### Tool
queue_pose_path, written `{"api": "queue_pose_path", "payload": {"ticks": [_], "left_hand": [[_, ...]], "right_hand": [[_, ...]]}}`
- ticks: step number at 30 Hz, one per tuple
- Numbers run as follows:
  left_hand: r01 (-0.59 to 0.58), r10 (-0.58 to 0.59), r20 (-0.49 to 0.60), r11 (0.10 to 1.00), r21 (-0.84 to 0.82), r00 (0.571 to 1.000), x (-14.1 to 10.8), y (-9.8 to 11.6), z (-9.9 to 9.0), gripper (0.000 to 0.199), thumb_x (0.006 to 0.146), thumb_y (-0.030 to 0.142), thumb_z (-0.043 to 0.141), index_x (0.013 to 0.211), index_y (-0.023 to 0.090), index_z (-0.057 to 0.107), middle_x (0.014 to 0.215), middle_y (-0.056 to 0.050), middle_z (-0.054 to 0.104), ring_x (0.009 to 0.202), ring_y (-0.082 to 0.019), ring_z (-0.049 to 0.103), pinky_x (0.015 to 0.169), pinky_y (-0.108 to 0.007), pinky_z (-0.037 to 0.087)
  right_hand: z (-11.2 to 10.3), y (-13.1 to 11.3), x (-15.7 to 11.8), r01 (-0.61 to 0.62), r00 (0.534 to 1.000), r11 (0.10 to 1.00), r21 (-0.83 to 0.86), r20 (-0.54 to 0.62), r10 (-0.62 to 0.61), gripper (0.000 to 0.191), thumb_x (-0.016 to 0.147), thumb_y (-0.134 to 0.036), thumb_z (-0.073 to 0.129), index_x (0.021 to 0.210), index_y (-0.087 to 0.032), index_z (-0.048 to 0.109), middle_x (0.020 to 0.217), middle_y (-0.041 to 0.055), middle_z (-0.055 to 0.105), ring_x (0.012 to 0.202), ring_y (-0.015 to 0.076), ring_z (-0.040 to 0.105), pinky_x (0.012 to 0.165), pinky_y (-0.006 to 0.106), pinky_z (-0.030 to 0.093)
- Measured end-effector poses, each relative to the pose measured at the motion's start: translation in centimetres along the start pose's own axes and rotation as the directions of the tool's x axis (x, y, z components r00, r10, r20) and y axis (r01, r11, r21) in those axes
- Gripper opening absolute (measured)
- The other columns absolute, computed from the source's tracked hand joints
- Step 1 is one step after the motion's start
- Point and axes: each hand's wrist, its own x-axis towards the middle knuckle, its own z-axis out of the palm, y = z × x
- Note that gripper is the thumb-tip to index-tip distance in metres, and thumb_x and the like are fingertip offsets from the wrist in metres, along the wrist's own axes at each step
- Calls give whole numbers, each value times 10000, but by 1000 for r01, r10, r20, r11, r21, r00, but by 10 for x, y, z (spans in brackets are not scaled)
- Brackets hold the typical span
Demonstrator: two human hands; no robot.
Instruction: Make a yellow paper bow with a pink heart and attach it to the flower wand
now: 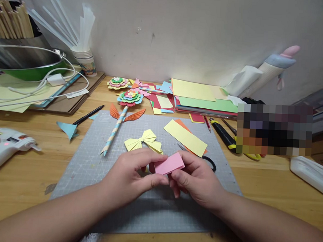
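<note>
A small folded pink paper (169, 164) is held between both hands above the grey cutting mat (94, 189). My left hand (138, 170) pinches its left end between thumb and fingers. My right hand (195, 177) grips the right end, thumb on the lower edge. Just behind my left hand lies a pleated yellow paper bow (144, 141). Beyond my right hand, a yellow paper strip (186, 137) rests over an orange one (183, 124), with black-handled scissors (211, 163) partly beneath them.
A paper flower (130, 97) with a striped stem and orange leaves lies on the mat's far left. A glue gun (10, 144) is at left, near a black pen (89, 115). Stacked coloured paper (205, 105) stands behind; a black-and-yellow cutter (222, 134) lies right.
</note>
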Motion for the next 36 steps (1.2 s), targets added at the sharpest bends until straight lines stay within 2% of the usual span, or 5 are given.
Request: {"api": "queue_pose_path", "payload": {"ticks": [13,17,24,29,36], "left_hand": [[334,-290,170,863,-378,942,3,5,1,211,905,281,498,766,167,608,670,12,605,634,-115,563,597,-226,445],[197,-181,77,903,-383,980,-3,-1,3,302,885,102,446,1141,242,524,893,0,630,771,-118,590,680,-236,478],[-90,92,31,995,-45,995,-3,-7,1,599,761,-65,471,1239,297,462,1076,-33,532,868,-125,561,780,-265,480],[-195,173,218,977,83,960,-1,-6,0,227,849,72,547,1012,222,600,1054,-58,570,942,-161,567,799,-277,480],[-127,126,22,991,42,992,1,-7,-2,129,780,236,723,858,172,643,839,-41,639,781,-155,598,693,-261,472]], "right_hand": [[-10,6,-1,-104,993,993,56,-49,107,227,857,-387,604,796,-177,540,578,-23,626,415,52,540,378,132,294],[-8,4,0,-183,979,971,157,-63,195,238,809,-379,615,736,-178,511,516,-28,606,355,66,533,317,124,246],[-7,4,2,-233,966,960,157,-73,247,232,818,-368,597,727,-178,499,466,-41,588,303,68,522,282,120,215],[-7,7,2,-227,969,959,168,-63,240,218,846,-361,592,777,-168,520,475,-30,610,291,63,507,278,120,210],[-5,3,2,-200,977,979,32,-64,201,246,850,-394,614,809,-154,583,474,-38,596,329,49,495,310,123,271]]}}
